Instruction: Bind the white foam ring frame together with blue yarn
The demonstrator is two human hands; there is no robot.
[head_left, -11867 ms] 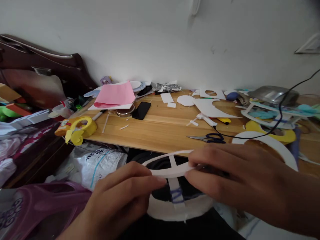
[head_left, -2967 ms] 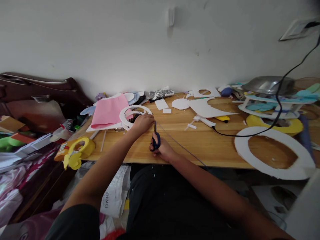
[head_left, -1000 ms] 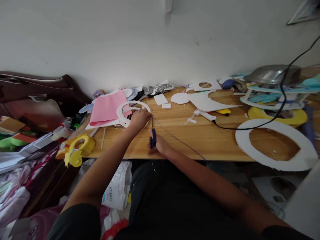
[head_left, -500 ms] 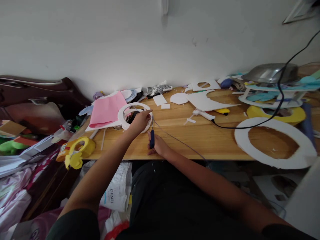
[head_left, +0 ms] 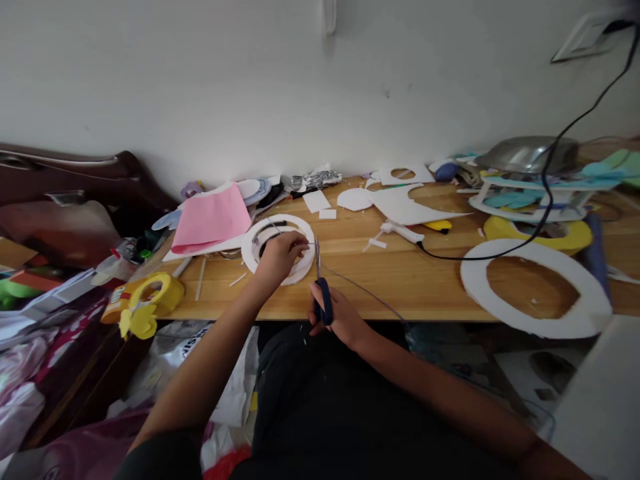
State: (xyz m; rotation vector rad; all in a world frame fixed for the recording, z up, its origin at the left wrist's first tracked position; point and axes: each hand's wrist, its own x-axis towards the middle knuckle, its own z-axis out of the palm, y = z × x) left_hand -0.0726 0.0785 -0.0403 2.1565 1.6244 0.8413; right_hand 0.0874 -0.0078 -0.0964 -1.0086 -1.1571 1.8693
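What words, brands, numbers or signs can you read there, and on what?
"SI": bag, under the table's front edge; the letters around it are unclear.
Orange pack: marks too blurred to read.
Purple plastic item: lettering at the picture's bottom edge, cut off and unreadable.
Scissors and glue gun: no lettering I can make out.

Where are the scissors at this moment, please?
In the head view, the scissors are near the middle, held in the right hand, with their blades just right of the smaller white ring.
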